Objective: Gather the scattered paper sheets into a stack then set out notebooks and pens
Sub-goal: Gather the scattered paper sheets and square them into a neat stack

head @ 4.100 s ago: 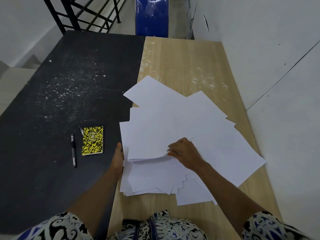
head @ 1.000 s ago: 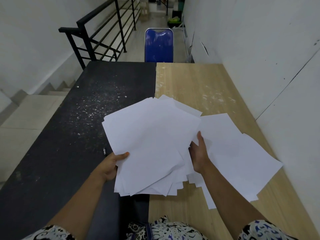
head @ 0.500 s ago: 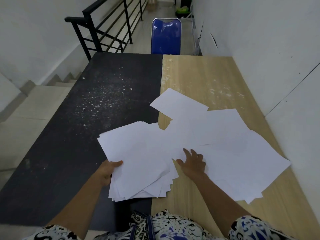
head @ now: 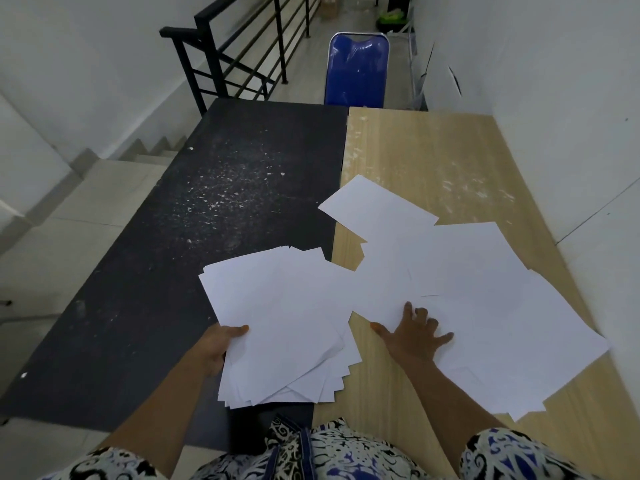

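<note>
Railing (head: 239, 60) of black metal bars sits far left by the steps. Black counter (head: 180, 258) half looks matte and speckled with pale flecks. Left hand (head: 216, 348) grips a fanned stack (head: 277, 323) of plain white rectangular sheets at its left edge, thumb on top, the other fingers hidden beneath; the stack straddles the seam. Blue chair (head: 356, 71) with a shiny back stands at the far end. Right hand (head: 414, 336) rests flat, fingers (head: 441, 337) spread, on loose sheets (head: 485, 306) overlapping on the light wood-grain counter (head: 433, 150) half.
</note>
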A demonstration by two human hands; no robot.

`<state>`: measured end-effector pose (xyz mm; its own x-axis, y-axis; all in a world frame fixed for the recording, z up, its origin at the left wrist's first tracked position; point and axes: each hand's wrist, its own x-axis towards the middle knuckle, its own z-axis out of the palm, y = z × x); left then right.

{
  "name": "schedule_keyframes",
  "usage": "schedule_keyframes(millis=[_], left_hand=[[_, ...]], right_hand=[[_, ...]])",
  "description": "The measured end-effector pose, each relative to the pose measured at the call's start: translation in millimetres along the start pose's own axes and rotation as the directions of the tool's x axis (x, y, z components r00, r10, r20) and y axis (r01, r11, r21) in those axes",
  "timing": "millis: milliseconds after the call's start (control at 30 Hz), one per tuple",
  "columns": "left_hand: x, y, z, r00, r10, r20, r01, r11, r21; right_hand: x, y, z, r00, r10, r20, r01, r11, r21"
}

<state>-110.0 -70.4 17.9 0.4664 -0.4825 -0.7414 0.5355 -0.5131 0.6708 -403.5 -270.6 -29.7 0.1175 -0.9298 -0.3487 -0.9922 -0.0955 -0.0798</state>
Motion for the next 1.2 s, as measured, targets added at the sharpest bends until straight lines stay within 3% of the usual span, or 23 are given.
schedule_keyframes(millis=[300,500,600,700,867,1033,1100,1200], left_hand=[[-5.5,-4.3,0.6,1.000,0.010,0.005,-0.010,1.000,-0.001],[-14.4,1.3,-1.2,0.997,0.021,0.070,-0.018,0.999,-0.045],[-14.9,10.1,6.9,0.994,0.047,0.094,-0.039,0.996,-0.081],[-13.3,24.3,19.6,0.990,0.076,0.121,-0.071,0.997,-0.042],[1.6,30.3,38.2,0.996,0.040,0.085,-0.048,0.994,0.094],[10.8,11.9,43.0,1.000,0.003,-0.005,-0.002,0.993,0.119],[7.8,7.8,44.4,0.999,0.019,0.026,-0.019,1.000,0.004],[8.3,5.2,43.1,0.994,0.051,0.097,-0.032,0.982,-0.184]], right_hand=[[-2.6,-1.5,0.2,0.997,0.047,-0.056,-0.045,0.998,0.038],[11.4,2.8,-13.7,0.978,0.204,-0.054,-0.197,0.975,0.106],[14.3,1.2,-19.3,0.962,0.230,-0.146,-0.199,0.959,0.199],[16.2,-4.6,-25.7,0.930,0.223,-0.291,-0.103,0.921,0.376],[6.7,-20.8,-36.2,0.894,-0.031,-0.447,0.237,0.880,0.412],[-15.5,-35.4,-18.0,0.814,-0.384,-0.437,0.539,0.778,0.322],[-26.4,-39.7,-11.6,0.778,-0.530,-0.337,0.615,0.750,0.241],[-44.4,-44.3,1.0,0.712,-0.701,-0.045,0.698,0.699,0.153]])
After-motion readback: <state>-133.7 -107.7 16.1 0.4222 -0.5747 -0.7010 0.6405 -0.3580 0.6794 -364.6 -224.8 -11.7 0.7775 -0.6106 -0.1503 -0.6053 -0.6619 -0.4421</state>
